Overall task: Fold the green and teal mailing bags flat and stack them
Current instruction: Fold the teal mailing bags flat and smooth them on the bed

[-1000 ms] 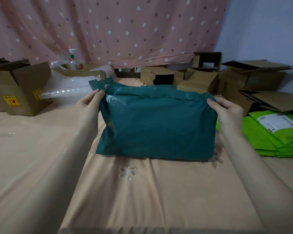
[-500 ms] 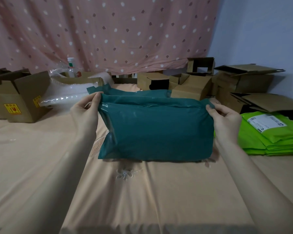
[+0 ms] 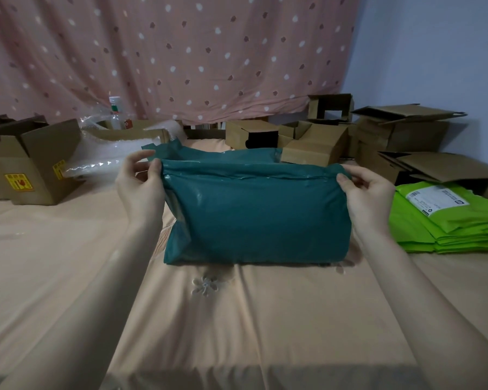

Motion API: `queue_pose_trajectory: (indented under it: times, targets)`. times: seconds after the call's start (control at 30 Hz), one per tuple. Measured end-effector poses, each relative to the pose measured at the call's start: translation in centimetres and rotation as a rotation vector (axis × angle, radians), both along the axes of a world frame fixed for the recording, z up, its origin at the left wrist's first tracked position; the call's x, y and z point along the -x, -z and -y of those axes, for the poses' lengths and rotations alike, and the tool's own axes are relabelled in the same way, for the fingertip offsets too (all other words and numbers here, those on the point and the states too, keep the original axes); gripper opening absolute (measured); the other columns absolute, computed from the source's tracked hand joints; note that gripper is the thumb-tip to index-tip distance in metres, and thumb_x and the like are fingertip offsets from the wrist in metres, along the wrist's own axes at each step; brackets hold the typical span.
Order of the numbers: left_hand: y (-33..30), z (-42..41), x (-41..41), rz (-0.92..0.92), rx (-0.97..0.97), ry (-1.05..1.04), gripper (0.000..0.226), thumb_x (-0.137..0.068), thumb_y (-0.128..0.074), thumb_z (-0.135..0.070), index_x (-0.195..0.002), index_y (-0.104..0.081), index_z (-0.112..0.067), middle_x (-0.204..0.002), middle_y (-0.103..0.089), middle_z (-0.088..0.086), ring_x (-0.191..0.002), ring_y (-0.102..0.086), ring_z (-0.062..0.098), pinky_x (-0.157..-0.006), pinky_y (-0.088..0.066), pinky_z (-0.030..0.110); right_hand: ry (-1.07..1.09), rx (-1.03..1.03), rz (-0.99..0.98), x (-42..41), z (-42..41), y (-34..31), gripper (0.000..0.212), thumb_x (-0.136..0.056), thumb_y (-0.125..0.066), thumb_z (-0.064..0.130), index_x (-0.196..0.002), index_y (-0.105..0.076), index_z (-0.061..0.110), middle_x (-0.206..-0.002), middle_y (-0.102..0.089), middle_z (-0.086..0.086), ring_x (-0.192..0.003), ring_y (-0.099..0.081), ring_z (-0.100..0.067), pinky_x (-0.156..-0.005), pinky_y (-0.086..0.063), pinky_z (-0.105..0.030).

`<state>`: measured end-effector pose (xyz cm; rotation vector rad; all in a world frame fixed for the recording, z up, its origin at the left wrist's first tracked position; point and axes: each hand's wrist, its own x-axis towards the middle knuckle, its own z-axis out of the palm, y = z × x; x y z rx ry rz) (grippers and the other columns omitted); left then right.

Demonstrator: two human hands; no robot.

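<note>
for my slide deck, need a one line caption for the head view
Both hands pinch a teal mailing bag beside stacked green bags.

One teal mailing bag [image 3: 259,218], two hands, left [image 3: 141,187] and right [image 3: 369,192]; one green bag stack [image 3: 445,220]; one bottle [image 3: 115,114].

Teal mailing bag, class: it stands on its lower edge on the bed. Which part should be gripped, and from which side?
Grip the teal mailing bag at the two ends of its folded top edge, one hand from each side, as the left hand and right hand do. The belly looks puffed and slippery, while the top fold gives a thin ridge that probably pinches well.
</note>
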<state>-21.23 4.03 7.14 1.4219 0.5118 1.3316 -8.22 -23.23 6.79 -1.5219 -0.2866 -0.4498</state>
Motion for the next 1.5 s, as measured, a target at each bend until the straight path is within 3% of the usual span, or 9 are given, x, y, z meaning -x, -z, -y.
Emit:
queue_pose_trajectory:
  times: [0.23,0.33,0.5,0.77,0.9,1.0,1.17,1.37,1.5]
  targets:
    - [-0.8,0.3,0.5,0.038,-0.092,0.053,0.016,-0.085,-0.064,-0.015,-0.079,-0.059,-0.028,-0.077,-0.060,-0.010,-0.068,-0.052,0.005,-0.070,-0.046,0.025,-0.068,0.214,0.051,0.2,1.0,-2.0,0.036,-0.077,-0.055,-0.002,-0.109,-0.064,0.013,-0.103,-0.063,-0.002,-0.088,-0.056,-0.004,-0.076,-0.045,-0.008]
    - [-1.4,1.3,0.4,0.090,-0.118,0.097,0.015,-0.087,-0.062,-0.012,-0.079,-0.058,-0.024,-0.077,-0.059,-0.010,-0.066,-0.051,0.006,-0.068,-0.046,0.025,-0.101,0.417,0.278,1.6,0.1,-3.4,0.039,-0.075,-0.059,0.010,-0.113,-0.062,0.017,-0.111,-0.060,0.001,-0.106,-0.056,-0.013,-0.095,-0.045,-0.025]
    - [-2.0,2.4,0.3,0.129,-0.130,0.126,0.015,-0.088,-0.061,-0.009,-0.080,-0.055,-0.021,-0.078,-0.057,-0.008,-0.061,-0.052,-0.002,-0.064,-0.046,0.016,-0.271,0.989,0.400,3.8,-4.1,-5.1,0.048,-0.086,-0.061,0.042,-0.129,-0.052,0.021,-0.126,-0.053,0.005,-0.121,-0.045,-0.012,-0.100,-0.035,-0.027]
    - [-2.2,2.3,0.3,0.049,-0.171,0.144,0.013,-0.087,-0.061,-0.007,-0.094,-0.055,-0.017,-0.090,-0.059,-0.011,-0.069,-0.057,-0.007,-0.069,-0.046,0.014,-0.269,1.187,0.305,4.1,-7.0,-7.1,0.023,-0.081,-0.070,0.038,-0.077,-0.057,0.019,-0.077,-0.052,0.006,-0.084,-0.051,-0.019,-0.070,-0.041,-0.029]
    - [-2.2,3.3,0.2,-0.036,-0.231,0.172,0.035,-0.083,-0.058,-0.005,-0.110,-0.050,-0.025,-0.122,-0.047,0.001,-0.094,-0.061,0.000,-0.080,-0.051,0.020,-0.218,1.084,0.248,3.9,-7.3,-6.8,0.025,-0.082,-0.070,0.033,-0.076,-0.060,0.011,-0.070,-0.052,0.004,-0.073,-0.052,-0.019,-0.064,-0.041,-0.029]
    - [-2.3,4.8,0.2,-0.122,-0.374,0.198,0.034,-0.081,-0.057,-0.010,-0.110,-0.051,-0.026,-0.119,-0.043,-0.001,-0.100,-0.059,0.009,-0.087,-0.051,0.030,-0.199,0.956,0.169,3.7,-7.0,-6.8,0.030,-0.085,-0.067,0.031,-0.084,-0.063,0.001,-0.068,-0.053,0.001,-0.061,-0.048,-0.010,-0.054,-0.035,-0.024]
    - [-2.5,8.3,0.0,-0.350,-0.581,0.347,0.025,-0.088,-0.060,-0.024,-0.112,-0.054,-0.027,-0.113,-0.048,-0.007,-0.081,-0.055,-0.004,-0.076,-0.042,0.009,-0.224,0.591,-0.035,3.2,-6.9,-7.3,0.033,-0.086,-0.066,0.025,-0.092,-0.065,-0.008,-0.090,-0.070,-0.014,-0.082,-0.066,-0.026,-0.080,-0.054,-0.039]
    - [-2.8,11.1,0.1,-0.610,-0.763,0.375,0.066,-0.079,-0.055,-0.061,-0.133,-0.042,-0.024,-0.129,-0.042,-0.002,-0.116,-0.048,0.019,-0.098,-0.044,0.040,-0.307,0.152,-0.221,3.8,-7.4,-7.0,0.016,-0.089,-0.060,0.016,-0.074,-0.062,0.013,-0.088,-0.069,-0.010,-0.088,-0.067,-0.026,-0.086,-0.054,-0.046]
    - [-2.5,12.1,0.1,-0.756,-0.826,0.307,0.083,-0.079,-0.054,-0.058,-0.145,-0.019,-0.022,-0.148,-0.025,0.000,-0.126,-0.043,0.024,-0.100,-0.040,0.048,-0.281,-0.041,-0.319,3.8,-7.6,-5.5,0.011,-0.090,-0.059,0.017,-0.081,-0.062,0.013,-0.088,-0.068,-0.008,-0.089,-0.067,-0.026,-0.085,-0.055,-0.043]
